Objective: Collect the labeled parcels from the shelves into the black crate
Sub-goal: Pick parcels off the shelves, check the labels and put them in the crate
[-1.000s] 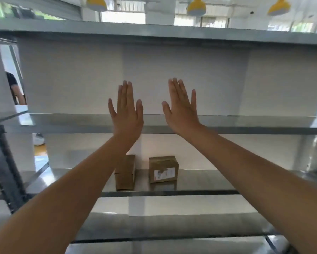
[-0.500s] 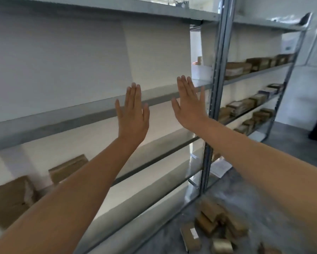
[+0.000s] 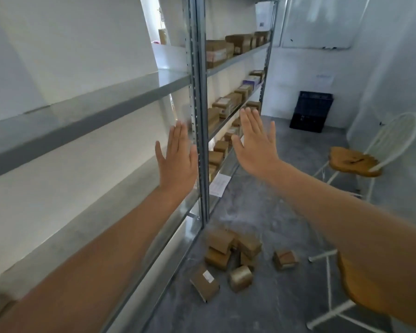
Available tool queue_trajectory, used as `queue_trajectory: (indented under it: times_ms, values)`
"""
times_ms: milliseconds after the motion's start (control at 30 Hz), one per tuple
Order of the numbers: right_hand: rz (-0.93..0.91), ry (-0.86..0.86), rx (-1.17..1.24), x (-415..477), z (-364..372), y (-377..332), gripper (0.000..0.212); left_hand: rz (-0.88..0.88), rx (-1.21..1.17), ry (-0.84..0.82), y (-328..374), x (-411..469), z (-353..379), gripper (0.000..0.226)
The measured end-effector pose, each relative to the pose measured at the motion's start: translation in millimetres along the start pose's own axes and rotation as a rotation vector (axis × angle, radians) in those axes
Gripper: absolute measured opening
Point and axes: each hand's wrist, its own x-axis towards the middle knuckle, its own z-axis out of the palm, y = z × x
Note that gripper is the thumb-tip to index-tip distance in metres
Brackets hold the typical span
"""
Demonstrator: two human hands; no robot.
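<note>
Both my hands are raised in front of me, fingers straight, holding nothing. My left hand (image 3: 178, 159) is in front of the metal shelf upright (image 3: 198, 111). My right hand (image 3: 255, 143) is a little further right, over the aisle. Several brown cardboard parcels (image 3: 220, 52) stand on the shelves of the far shelving bay. The black crate (image 3: 311, 111) stands on the floor against the back wall, far from both hands. A heap of brown parcels (image 3: 228, 253) lies on the floor at the foot of the upright, one with a white label (image 3: 208, 276).
The near shelf boards (image 3: 86, 109) on the left carry nothing in view. A white metal chair with a wooden seat (image 3: 353, 162) stands at the right, a second chair seat (image 3: 356, 284) nearer. A paper sheet (image 3: 220, 185) lies by the shelf base. Grey concrete floor (image 3: 274, 212) runs to the crate.
My view has swung right, from facing the shelves to looking down the aisle. The crate, chairs and floor parcels have come into view. Both hands stay raised and flat.
</note>
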Motion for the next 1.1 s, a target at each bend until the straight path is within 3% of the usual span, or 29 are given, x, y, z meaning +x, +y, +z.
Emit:
queue_trajectory:
  times_ms: [267,500,900,1100]
  values:
    - [0.175,-0.144,-0.013,-17,71,28,0.063,0.03,-0.109,-0.173,-26,8,60,0.055]
    - [0.228,-0.187,-0.028,-18,112,57,0.063,0.098,-0.012,-0.27,-36,11,106,0.055]
    - [0.221,-0.389,0.01,71,170,171,0.063,-0.029,0.144,-0.399,-22,63,218,0.059]
    - [0.219,-0.474,0.033,105,190,217,0.063,-0.197,0.099,-0.428,-10,69,263,0.057]
